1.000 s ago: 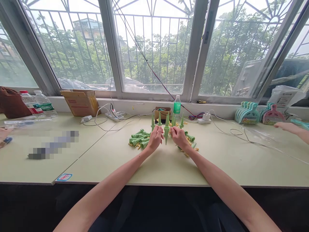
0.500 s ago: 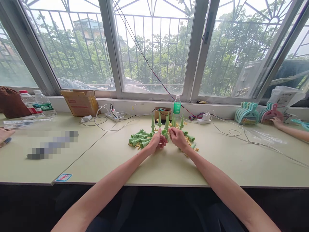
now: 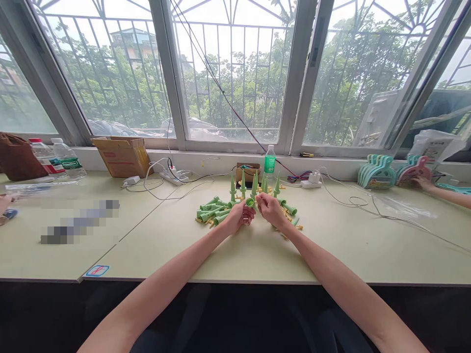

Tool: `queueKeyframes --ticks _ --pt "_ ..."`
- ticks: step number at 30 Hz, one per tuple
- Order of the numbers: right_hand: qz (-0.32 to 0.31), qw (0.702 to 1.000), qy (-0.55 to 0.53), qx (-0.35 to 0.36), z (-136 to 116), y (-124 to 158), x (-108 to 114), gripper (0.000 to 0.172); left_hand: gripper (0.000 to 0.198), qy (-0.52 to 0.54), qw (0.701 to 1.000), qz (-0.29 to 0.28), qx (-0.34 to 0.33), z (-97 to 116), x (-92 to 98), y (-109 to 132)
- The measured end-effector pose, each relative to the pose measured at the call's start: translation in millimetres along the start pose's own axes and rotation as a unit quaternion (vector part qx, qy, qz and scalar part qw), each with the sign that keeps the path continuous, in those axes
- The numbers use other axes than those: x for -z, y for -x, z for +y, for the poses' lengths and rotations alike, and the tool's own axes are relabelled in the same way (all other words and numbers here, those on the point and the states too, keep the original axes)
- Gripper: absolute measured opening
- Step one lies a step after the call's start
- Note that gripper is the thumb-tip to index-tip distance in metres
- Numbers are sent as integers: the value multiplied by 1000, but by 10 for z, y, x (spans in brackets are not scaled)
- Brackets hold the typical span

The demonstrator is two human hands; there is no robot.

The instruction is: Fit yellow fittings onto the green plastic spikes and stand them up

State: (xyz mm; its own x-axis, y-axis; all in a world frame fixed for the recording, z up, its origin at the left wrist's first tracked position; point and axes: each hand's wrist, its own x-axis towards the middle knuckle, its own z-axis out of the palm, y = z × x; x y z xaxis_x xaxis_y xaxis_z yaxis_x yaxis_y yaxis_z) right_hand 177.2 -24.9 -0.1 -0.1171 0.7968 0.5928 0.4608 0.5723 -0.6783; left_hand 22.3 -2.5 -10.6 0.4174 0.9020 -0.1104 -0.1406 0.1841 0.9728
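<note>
My left hand (image 3: 241, 218) is closed around a hollow green plastic plant-watering spike (image 3: 250, 202), its round open end turned up toward me. Close beside it, my right hand (image 3: 271, 208) has its fingers pinched together near the spike's rim; whatever they hold is hidden. Behind both hands several green spikes (image 3: 233, 189) stand upright with their points up. More green spikes (image 3: 208, 214) lie in a heap left of my left hand. Small yellow valve-like pieces (image 3: 300, 227) are scattered about, some to the right of my right hand.
Along the window stand a cardboard box (image 3: 123, 157), a power strip (image 3: 176, 177), a small open box (image 3: 248, 172) and a green-labelled bottle (image 3: 270, 161). White cables (image 3: 353, 201) cross the right side. Another person's hand (image 3: 423, 184) touches pink and teal plastic pieces (image 3: 415, 169) at far right.
The green spike in my left hand has tipped, so its open end faces me more. My right hand has barely moved. The other person's arm at right has shifted slightly.
</note>
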Motion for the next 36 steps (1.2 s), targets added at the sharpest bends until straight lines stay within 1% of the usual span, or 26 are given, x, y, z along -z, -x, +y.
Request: queueKeyframes --ticks 9,12,15,18,20,23,26,30,36 --pt "-7 1000 -13 -7 -34 -7 20 35 51 8 1000 -11 -14 39 -21 44" --pt "-9 1000 -14 -5 -36 -12 23 36 46 8 1000 -6 -18 66 -38 73" --pt "-12 1000 -14 -5 -32 -15 25 36 41 -1 999 -13 -30 77 -47 98" --pt "-12 1000 -4 -6 -15 -19 25 37 40 -36 997 -13 -64 66 -47 105" --pt "-6 1000 10 -4 1 -23 25 38 40 -89 990 -2 -109 53 -45 105" --pt "3 1000 29 1 23 -31 26 40 40 -178 966 21 -185 41 -42 107" --pt "2 999 35 -1 33 -35 28 41 37 -227 945 46 -232 41 -41 111" --pt "-2 999 36 -10 32 -36 26 40 33 -234 937 66 -250 45 -45 109" --pt "3 999 48 -17 57 -36 -15 40 30 -219 941 89 -241 48 -81 101"
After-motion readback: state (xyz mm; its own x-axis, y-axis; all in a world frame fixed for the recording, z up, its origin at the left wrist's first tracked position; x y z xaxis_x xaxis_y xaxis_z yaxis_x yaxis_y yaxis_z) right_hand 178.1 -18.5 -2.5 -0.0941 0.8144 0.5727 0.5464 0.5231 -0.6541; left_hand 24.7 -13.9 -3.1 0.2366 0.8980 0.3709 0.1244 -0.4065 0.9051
